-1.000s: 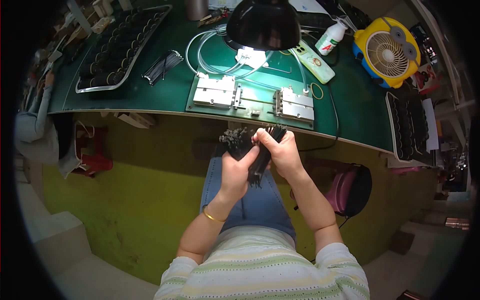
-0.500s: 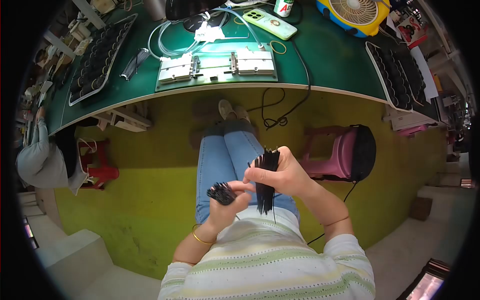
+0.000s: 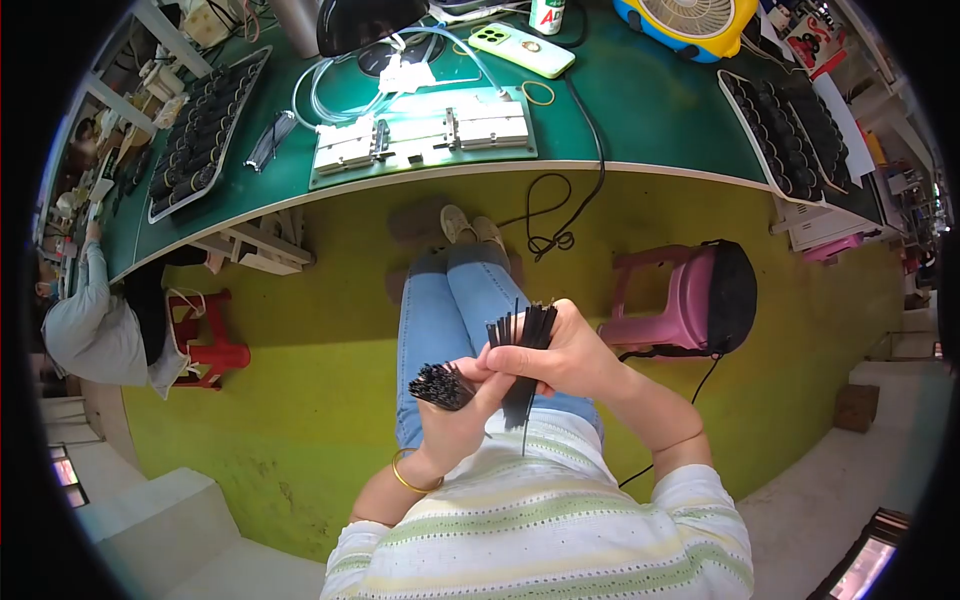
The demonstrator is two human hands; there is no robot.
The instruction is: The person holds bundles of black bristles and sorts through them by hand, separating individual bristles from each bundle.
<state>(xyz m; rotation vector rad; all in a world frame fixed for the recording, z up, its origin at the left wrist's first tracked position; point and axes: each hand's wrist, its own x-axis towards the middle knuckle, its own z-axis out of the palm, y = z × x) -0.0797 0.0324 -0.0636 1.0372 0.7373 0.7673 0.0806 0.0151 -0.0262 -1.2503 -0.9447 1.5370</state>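
Above my lap, my left hand [image 3: 458,412] is closed around a bundle of thin black wires [image 3: 440,386], its cut ends facing up toward me. My right hand [image 3: 570,355] grips a second bundle of black wires [image 3: 520,400] between thumb and fingers, held nearly upright, with uneven tips at the top. One strand hangs below the rest. The thumbs and fingertips of both hands meet between the bundles. Whether the strands are wires or thin tubes is hard to make out fully.
Ahead is a green workbench [image 3: 640,130] with a metal clamp fixture [image 3: 420,135], a phone [image 3: 522,50], a fan [image 3: 690,15] and trays of coiled black cables [image 3: 210,135]. A pink stool [image 3: 680,300] stands right. At far left sits another person [image 3: 95,335] near a red stool [image 3: 215,345].
My hands have come closer together, the right one's bundle shifting slightly left and its tips fanning out. The view has shifted a little.
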